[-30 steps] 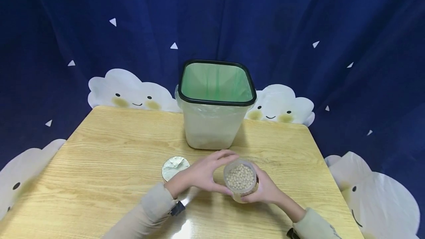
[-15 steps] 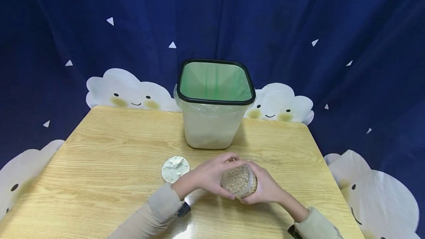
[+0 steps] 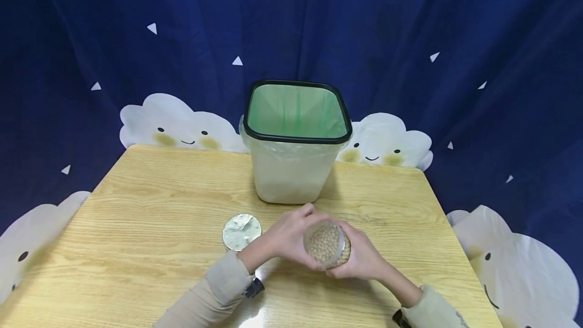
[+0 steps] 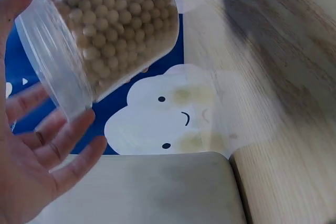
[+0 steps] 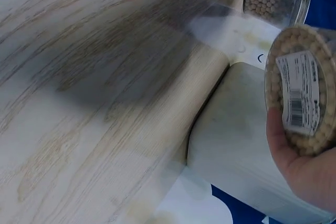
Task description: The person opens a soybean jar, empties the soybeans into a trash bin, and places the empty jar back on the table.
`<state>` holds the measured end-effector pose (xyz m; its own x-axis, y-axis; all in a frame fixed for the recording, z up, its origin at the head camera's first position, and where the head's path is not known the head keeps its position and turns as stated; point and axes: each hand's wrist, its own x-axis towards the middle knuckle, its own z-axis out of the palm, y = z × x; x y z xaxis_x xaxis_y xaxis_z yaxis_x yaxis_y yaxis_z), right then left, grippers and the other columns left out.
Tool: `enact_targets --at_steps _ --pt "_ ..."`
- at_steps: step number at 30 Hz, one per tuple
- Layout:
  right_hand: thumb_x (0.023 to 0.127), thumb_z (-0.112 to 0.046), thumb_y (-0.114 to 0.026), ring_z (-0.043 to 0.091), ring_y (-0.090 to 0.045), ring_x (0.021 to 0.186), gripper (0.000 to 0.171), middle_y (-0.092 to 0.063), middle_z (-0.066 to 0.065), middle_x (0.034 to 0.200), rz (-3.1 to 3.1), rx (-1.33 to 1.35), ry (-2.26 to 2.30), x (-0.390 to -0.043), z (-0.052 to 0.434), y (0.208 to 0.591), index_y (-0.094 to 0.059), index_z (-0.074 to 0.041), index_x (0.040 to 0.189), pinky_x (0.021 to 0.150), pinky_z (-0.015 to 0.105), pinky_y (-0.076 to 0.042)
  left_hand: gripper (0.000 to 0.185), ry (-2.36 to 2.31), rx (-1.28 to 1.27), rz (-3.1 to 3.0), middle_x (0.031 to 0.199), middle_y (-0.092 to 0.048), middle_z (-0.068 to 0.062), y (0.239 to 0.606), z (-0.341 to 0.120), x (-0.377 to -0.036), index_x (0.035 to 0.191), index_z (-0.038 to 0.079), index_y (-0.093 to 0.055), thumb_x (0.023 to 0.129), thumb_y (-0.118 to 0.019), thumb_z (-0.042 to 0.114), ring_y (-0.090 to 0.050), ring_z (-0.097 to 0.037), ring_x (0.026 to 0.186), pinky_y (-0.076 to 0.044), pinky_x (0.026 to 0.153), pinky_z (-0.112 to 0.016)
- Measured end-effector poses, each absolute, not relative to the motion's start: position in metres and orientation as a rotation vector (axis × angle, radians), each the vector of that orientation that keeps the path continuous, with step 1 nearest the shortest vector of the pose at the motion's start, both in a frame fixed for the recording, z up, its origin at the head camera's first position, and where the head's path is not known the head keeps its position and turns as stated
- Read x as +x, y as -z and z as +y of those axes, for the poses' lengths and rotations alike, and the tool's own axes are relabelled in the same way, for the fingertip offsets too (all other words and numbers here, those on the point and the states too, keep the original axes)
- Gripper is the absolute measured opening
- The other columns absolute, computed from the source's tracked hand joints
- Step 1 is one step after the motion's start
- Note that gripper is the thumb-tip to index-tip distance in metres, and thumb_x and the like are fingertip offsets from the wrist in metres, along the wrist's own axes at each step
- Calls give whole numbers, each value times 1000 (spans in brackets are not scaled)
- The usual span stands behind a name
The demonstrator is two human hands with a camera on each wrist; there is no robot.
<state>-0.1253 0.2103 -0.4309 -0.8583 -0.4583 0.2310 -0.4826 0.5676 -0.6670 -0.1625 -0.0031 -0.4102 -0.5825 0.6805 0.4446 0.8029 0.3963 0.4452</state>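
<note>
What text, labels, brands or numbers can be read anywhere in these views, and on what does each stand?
No text can be read.
White barcode label on the base of the jar of beans, held by the right hand: bars and small print, too blurred to read.
Foil-faced lid on the table: no legible print.
Bin: no markings visible.

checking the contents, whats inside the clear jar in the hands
The clear jar is packed with small round beige beads or beans, seen through its wall and open mouth. The left hand and right hand cover parts of its sides; its middle is hidden.
</note>
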Motion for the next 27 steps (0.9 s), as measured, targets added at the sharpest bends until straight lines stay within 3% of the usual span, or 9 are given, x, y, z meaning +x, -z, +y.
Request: enact_targets --at_steps 8,13,18,23,27 --pt "46 -19 -88 21 -57 94 94 -57 6 111 -2681 731 -1248 -127 209 429 -42 -9 127 77 35 -49 83 1107 -1141 -2466 95 -52 3 407 -7 -158 124 15 -52 54 -80 51 -53 -9 79 -46 68 -21" --pt "48 -8 -86 22 -54 99 93 -55 14 115 -2623 710 -1341 -121 207 414 -41 -2 128 81 36 -47 92 1168 -1151 -2444 108 -53 1 403 -10 -157 132 14 -45 55 -81 49 -54 -12 92 -47 79 -27" --pt "49 -2 -85 13 -52 103 89 -55 16 115 -2592 655 -1357 -111 210 394 -41 4 126 85 31 -44 93 1231 -1108 -2457 123 -49 0 405 -13 -158 132 15 -42 55 -82 48 -49 -13 107 -43 89 -32" --pt "47 -1 -86 5 -49 104 91 -55 15 116 -2549 569 -1382 -108 224 397 -42 3 127 87 23 -40 91 1294 -1073 -2442 124 -48 -1 412 -16 -158 132 14 -43 56 -82 45 -49 -13 102 -48 81 -30" --pt "46 -5 -87 2 -48 105 98 -53 10 118 -2519 498 -1410 -111 241 412 -41 -5 132 87 18 -38 90 1323 -1047 -2455 123 -49 -4 419 -17 -158 133 14 -43 57 -82 43 -49 -13 98 -48 75 -25"
